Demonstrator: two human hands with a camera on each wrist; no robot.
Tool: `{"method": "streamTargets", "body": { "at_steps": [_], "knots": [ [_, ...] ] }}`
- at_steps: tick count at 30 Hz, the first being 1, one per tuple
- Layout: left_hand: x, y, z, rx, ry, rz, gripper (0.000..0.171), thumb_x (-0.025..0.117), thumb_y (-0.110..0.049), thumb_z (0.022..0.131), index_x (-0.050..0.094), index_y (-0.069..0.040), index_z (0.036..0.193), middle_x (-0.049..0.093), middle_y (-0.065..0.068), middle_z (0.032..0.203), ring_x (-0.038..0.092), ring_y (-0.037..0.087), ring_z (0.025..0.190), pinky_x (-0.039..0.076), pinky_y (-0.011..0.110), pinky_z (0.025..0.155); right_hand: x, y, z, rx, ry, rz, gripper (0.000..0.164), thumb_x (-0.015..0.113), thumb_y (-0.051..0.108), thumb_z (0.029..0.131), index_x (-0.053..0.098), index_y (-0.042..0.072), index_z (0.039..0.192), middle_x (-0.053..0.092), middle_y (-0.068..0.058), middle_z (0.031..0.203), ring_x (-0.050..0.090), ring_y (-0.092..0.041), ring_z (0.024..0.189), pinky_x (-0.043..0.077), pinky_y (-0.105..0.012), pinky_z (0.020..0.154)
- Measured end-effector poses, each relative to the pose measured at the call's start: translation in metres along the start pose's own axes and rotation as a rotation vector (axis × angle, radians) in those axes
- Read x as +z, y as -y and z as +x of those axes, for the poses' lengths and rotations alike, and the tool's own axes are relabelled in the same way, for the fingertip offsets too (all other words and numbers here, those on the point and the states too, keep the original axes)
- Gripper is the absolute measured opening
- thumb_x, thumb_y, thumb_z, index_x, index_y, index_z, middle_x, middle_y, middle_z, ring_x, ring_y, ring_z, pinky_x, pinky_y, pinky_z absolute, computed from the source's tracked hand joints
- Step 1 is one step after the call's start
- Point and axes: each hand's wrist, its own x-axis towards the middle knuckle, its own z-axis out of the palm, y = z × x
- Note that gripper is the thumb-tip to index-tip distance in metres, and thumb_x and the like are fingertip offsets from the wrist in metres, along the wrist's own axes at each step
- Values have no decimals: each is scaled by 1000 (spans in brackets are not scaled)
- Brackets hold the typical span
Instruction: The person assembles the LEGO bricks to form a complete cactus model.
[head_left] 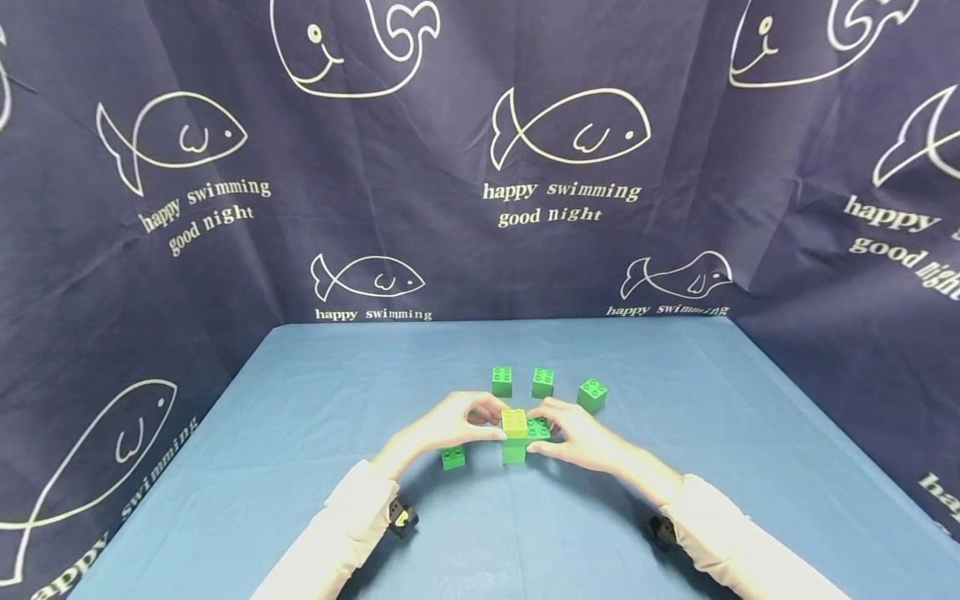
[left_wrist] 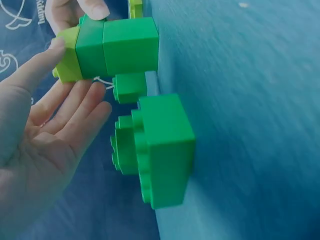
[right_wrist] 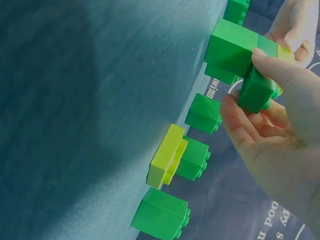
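Observation:
A small stack of toy building bricks stands on the table between both hands. At its base is a tall green brick (head_left: 513, 454); above it a green brick (head_left: 537, 429) juts out to the right, and a yellow-green brick (head_left: 514, 420) sits at the top. My left hand (head_left: 461, 419) pinches the yellow-green brick, thumb on the near side and fingers behind. With thumb and fingertips, my right hand (head_left: 576, 433) grips the jutting green brick. In the left wrist view, the stack's layers (left_wrist: 131, 46) touch face to face.
Behind the hands stand several loose green bricks (head_left: 502, 382) on the blue table (head_left: 360, 375). Another green brick (head_left: 453, 457) lies below the left wrist. A loose yellow-green brick (right_wrist: 166, 156) rests on the right side. Dark patterned cloth (head_left: 450, 225) hangs around the table.

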Motion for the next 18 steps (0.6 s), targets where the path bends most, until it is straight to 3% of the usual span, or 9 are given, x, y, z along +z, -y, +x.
{"method": "streamTargets", "body": {
  "at_steps": [7, 13, 18],
  "knots": [
    [-13, 14, -12, -19, -17, -44, 30, 69, -21, 85, 65, -2, 108, 69, 11, 106, 65, 14, 97, 50, 23, 89, -2, -1, 1, 15, 10, -5, 36, 75, 17, 79, 61, 0, 107, 61, -8, 97, 54, -10, 76, 56, -30, 67],
    [-22, 24, -22, -22, -62, 26, 30, 69, -23, 85, 65, -5, 109, 70, 8, 105, 64, 18, 100, 48, 31, 94, -5, 1, 0, 10, 18, -12, 37, 75, 17, 79, 61, -1, 107, 61, -10, 98, 54, -11, 75, 55, -29, 67],
    [-27, 29, -28, -29, -53, 86, 30, 68, -24, 86, 65, -6, 109, 70, 5, 106, 64, 18, 102, 49, 35, 94, -5, 1, 0, 11, 17, -8, 37, 75, 16, 79, 61, -1, 107, 62, -11, 100, 54, -11, 75, 55, -29, 67]
  ]
}}
